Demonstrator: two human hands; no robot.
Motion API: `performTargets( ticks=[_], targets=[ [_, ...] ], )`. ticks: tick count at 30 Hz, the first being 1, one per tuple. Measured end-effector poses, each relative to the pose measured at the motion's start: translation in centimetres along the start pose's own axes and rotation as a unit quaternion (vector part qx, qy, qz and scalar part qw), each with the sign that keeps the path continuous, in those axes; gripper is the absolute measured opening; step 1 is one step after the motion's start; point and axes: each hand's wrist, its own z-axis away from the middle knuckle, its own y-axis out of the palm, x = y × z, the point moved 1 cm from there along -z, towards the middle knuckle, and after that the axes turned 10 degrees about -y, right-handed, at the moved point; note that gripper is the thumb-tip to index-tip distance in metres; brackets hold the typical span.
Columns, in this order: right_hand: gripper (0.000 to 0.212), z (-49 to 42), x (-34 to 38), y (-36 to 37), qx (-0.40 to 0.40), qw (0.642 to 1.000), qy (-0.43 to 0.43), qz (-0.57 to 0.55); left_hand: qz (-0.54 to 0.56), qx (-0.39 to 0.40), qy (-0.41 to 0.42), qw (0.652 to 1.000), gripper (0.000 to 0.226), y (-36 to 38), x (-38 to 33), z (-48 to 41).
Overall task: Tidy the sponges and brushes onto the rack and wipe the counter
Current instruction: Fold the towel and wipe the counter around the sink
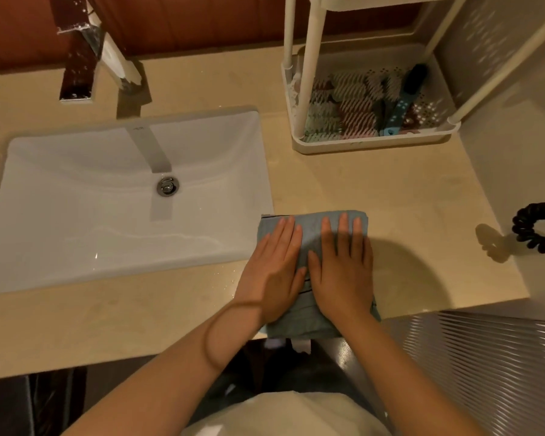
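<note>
A folded blue-grey cloth (312, 229) lies on the beige counter (406, 209) just right of the sink, its near end hanging over the front edge. My left hand (272, 269) and my right hand (343, 272) both press flat on it, fingers stretched out side by side. At the back right stands a white rack (372, 143). Its bottom tray holds several striped sponges (343, 111) and a brush with a blue handle (397, 111) and dark head.
A white rectangular sink (107, 199) with a chrome drain fills the left. A chrome tap (82, 58) stands behind it. A black coiled hair tie (538, 228) hangs at the right wall. Water drops dot the counter in front of the sink.
</note>
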Motion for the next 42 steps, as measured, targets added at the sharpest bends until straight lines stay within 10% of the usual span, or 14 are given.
performTargets(
  ticks=[9, 24, 42],
  targets=[
    [0.063, 3.2, 6.1, 0.3, 0.023, 1.0, 0.008, -0.001, -0.055, 0.004, -0.019, 0.998, 0.066, -0.7, 4.6, 5.4],
    [0.08, 0.7, 2.3, -1.6, 0.105, 0.937, -0.333, 0.025, -0.013, 0.008, -0.157, 0.988, 0.07, -1.4, 3.9, 8.1],
    [0.098, -1.2, 10.6, -0.8, 0.171, 0.872, -0.458, 0.03, -0.047, -0.047, -0.164, 0.984, 0.064, -2.2, 10.6, 11.5]
  ],
)
